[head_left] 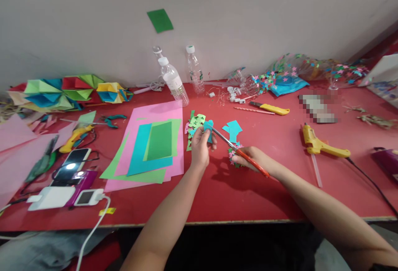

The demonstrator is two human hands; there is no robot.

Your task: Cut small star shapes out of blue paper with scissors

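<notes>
Head view: my left hand [200, 144] pinches a blue paper piece [207, 125] above the bench [224, 198]. My right hand [258, 156], apart from the left, grips red-handled scissors [241, 155], blade tips at the paper. Green scraps [197, 120] lie beside the left hand; paper stars [231, 155], near the right.

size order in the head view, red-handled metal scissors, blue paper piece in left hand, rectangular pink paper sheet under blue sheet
1. Pink paper sheet
2. Red-handled scissors
3. Blue paper piece, partly hidden
</notes>
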